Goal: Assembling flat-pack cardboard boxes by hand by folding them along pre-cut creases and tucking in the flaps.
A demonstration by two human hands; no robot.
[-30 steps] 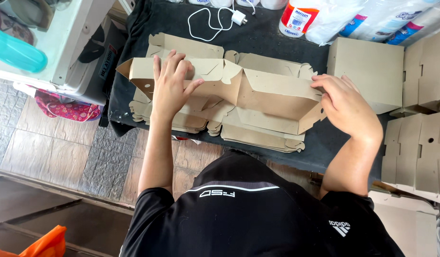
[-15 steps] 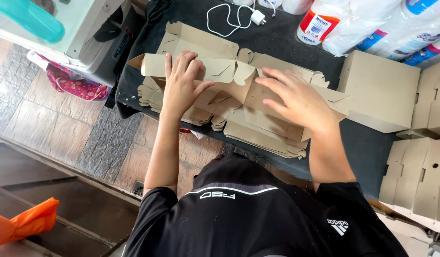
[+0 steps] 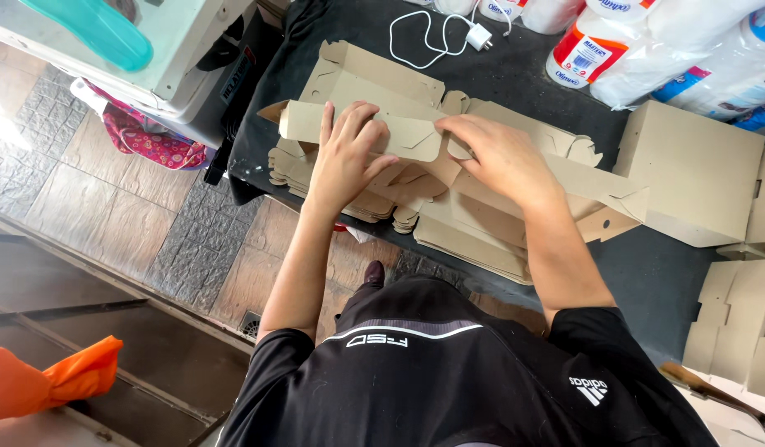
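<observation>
A half-folded brown cardboard box blank (image 3: 399,136) lies on a pile of flat blanks (image 3: 457,236) on a black table (image 3: 515,74). My left hand (image 3: 345,157) presses flat on the blank's left part, fingers spread over a raised side flap. My right hand (image 3: 498,157) rests on the middle of the same blank, fingertips at the fold beside a tab near my left hand. The blank's right end (image 3: 606,203) sticks out toward a folded box.
A finished brown box (image 3: 701,178) stands at the right, more folded boxes (image 3: 742,331) stacked at the right edge. A white charger with cable (image 3: 448,33) and wrapped paper rolls (image 3: 697,50) lie at the back. A white appliance (image 3: 142,50) stands left over stone floor.
My right hand has moved left from the blank's right end to its middle, close to my left hand. The left hand stayed pressed on the left flap.
</observation>
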